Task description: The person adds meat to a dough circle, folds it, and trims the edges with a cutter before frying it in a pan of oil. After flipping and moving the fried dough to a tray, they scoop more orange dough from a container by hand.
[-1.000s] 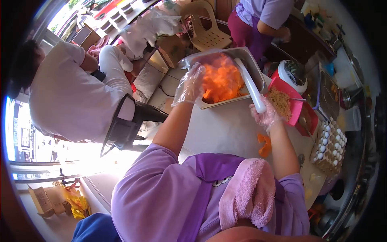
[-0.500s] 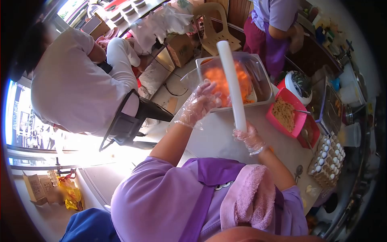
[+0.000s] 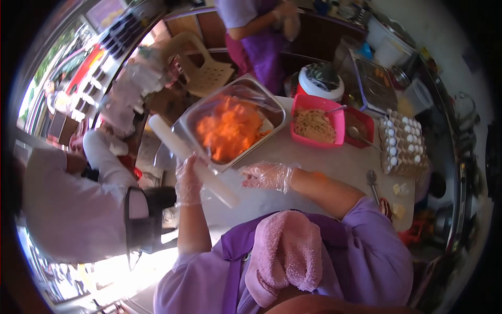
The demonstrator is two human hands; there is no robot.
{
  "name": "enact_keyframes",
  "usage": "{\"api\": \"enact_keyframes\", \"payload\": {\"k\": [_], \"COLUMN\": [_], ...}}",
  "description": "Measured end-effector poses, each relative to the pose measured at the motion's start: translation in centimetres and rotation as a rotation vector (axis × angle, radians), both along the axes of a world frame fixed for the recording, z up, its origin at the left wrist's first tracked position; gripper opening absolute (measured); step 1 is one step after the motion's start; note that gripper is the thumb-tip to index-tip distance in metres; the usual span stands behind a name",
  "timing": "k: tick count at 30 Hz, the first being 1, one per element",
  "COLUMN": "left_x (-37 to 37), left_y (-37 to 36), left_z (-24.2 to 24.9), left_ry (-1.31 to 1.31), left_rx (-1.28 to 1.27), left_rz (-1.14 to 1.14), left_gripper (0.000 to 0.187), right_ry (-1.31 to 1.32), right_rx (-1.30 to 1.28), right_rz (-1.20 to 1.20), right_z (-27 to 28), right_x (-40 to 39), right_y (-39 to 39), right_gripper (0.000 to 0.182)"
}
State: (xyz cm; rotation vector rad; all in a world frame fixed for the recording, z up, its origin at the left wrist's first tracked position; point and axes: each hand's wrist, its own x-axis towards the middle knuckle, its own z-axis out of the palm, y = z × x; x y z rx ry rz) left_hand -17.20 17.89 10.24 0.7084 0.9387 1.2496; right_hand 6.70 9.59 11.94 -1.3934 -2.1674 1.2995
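Note:
My left hand (image 3: 189, 180), in a clear plastic glove, grips a long white roll of plastic wrap (image 3: 172, 137) near its middle. The roll slants across the front left side of a metal tray (image 3: 276, 111) piled with orange-coated food (image 3: 230, 128). Clear film shows along the tray's left side. To the right of the roll, my right hand (image 3: 267, 176), also gloved, hovers over the table with fingers loosely stretched leftward; it is off the roll and I see nothing in it.
Right of the tray are a pink bowl of crumbly mix (image 3: 316, 125) with a spoon, a red container (image 3: 361, 128) and egg cartons (image 3: 402, 144). A ladle (image 3: 372, 183) lies on the table (image 3: 324, 199). One person sits at left; another in purple stands beyond the tray.
The roll has swung from upright over the tray to a leftward slant and passed from my right hand to my left. My view has turned, shifting the tray leftward.

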Motion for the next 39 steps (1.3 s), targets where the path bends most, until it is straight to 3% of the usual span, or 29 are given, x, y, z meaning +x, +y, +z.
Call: {"api": "enact_keyframes", "payload": {"k": [2,3,5,6,9,12,17,19,21,24,28,30,31,32,34,35,38,39], "left_x": [-1.7,-3.9,-4.6,-4.9,-5.4,-7.0,-10.2,-10.7,-10.1,-8.3,-9.6,-8.5,-7.1,-5.8,-4.1,-3.2,0.2,1.0], "left_y": [0.5,1.5,0.3,0.3,0.4,1.2,1.9,2.2,1.3,0.5,1.3,1.4,1.1,1.0,1.5,2.1,3.7,4.0], "left_z": [0.1,-2.7,-0.8,-1.0,-1.6,-2.9,-2.9,-1.1,1.9,4.9,1.7,1.0,1.3,1.4,0.8,0.0,-1.2,-1.6], "left_ry": [0.078,0.172,0.459,0.476,0.443,0.429,0.227,0.203,0.076,0.050,-0.055,-0.080,-0.144,-0.210,-0.266,-0.356,-0.516,-0.586], "left_rx": [-0.088,-0.112,-0.096,-0.145,-0.032,-0.065,-0.188,-0.137,0.175,0.124,0.178,0.228,0.219,0.213,0.218,0.222,0.208,0.182], "left_rz": [-0.004,-0.030,-0.112,-0.093,-0.118,-0.053,0.076,0.131,0.068,0.241,0.123,0.074,0.099,0.124,0.114,0.074,-0.014,-0.069], "left_gripper": [0.028,0.025,0.031,0.031,0.031,0.034,0.047,0.052,0.063,0.071,0.074,0.075,0.076,0.076,0.074,0.073,0.068,0.066], "right_ry": [-0.026,-0.063,-0.102,-0.153,-0.124,-0.103,-0.032,0.006,0.145,-0.059,-0.080,-0.620,-0.585,-0.583,-0.648,-0.918,-0.755,-0.893], "right_rx": [0.037,0.048,0.071,0.081,0.113,0.028,0.166,0.125,0.076,0.249,0.084,0.507,0.596,0.603,0.366,0.450,0.492,0.436], "right_rz": [-0.074,-0.077,-0.148,-0.156,-0.316,-0.356,-0.463,-0.545,-0.633,-0.691,-0.580,-0.206,-0.226,-0.220,-0.293,-0.090,0.028,0.173], "right_z": [0.0,0.0,-0.1,-0.3,-1.5,-0.4,-3.0,-2.1,-3.5,-2.8,-6.4,-11.3,-13.6,-13.3,-12.4,-11.9,-11.3,-10.2], "right_x": [2.4,3.6,5.8,6.8,8.9,10.0,12.3,13.1,13.9,13.0,12.3,12.5,12.5,11.8,10.0,9.7,8.5,8.7], "right_y": [0.8,1.0,1.8,1.9,2.3,2.4,3.4,4.6,5.9,8.8,15.1,18.5,20.0,21.3,24.1,24.4,26.4,26.8], "right_gripper": [0.053,0.049,0.046,0.043,0.044,0.044,0.036,0.030,0.025,0.024,0.035,0.035,0.036,0.036,0.045,0.048,0.061,0.066]}}
